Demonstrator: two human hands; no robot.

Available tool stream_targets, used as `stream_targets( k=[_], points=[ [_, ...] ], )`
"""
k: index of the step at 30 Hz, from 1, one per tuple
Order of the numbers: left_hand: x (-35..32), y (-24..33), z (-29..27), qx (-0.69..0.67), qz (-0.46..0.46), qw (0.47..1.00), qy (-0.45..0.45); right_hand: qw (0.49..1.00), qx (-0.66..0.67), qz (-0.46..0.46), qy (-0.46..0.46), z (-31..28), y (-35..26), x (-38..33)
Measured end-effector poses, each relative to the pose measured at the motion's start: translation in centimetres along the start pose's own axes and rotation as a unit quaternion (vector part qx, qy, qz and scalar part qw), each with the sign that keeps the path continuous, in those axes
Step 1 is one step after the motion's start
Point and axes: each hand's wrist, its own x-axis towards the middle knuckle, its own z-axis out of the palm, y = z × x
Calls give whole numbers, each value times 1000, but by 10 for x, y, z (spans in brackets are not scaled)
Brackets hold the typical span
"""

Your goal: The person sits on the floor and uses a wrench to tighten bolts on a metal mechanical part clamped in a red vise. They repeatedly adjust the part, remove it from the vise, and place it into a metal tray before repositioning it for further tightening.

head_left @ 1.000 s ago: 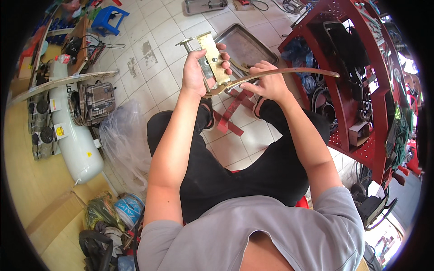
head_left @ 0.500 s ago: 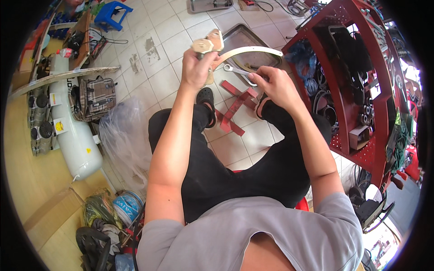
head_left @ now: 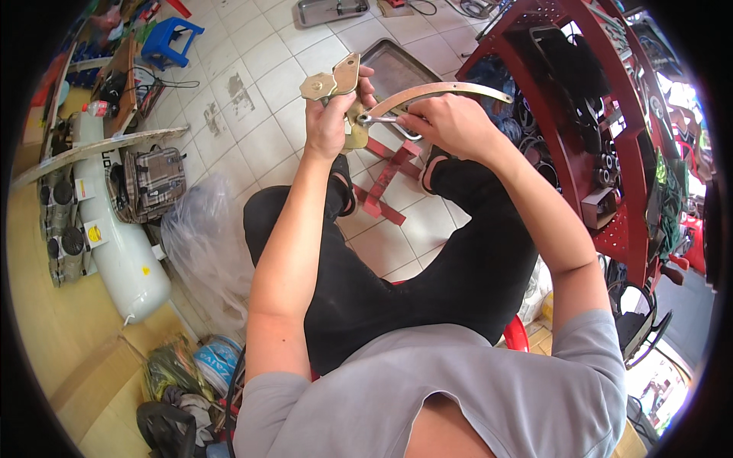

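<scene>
My left hand (head_left: 330,122) grips a brass-coloured metal part (head_left: 340,82) with a flat plate and a hexagonal disc at its top. A long curved metal arm (head_left: 447,91) runs from that part to the right, above my right hand. My right hand (head_left: 450,122) holds a silver wrench (head_left: 382,120) whose ring end sits on the part, close to my left fingers. Both hands are raised over my knees as I sit.
A red metal bracket (head_left: 385,179) lies on the tiled floor between my feet. A metal tray (head_left: 397,69) is just beyond it. A red tool cart (head_left: 603,122) stands at the right. A white air tank (head_left: 114,244) and a clear plastic bag (head_left: 202,244) are at the left.
The metal part has been turned in my left hand. My right hand has moved in toward it and brought the wrench onto the part. The curved arm now reaches further right.
</scene>
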Motion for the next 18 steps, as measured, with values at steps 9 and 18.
stream_targets(
  k=[9,18],
  points=[
    [-4,3,7,-71,38,996,46,998,-64,12,-1,-7,-22,-6],
    [-8,-1,7,-74,19,996,41,997,-17,70,-1,-2,-35,-14]
  ],
)
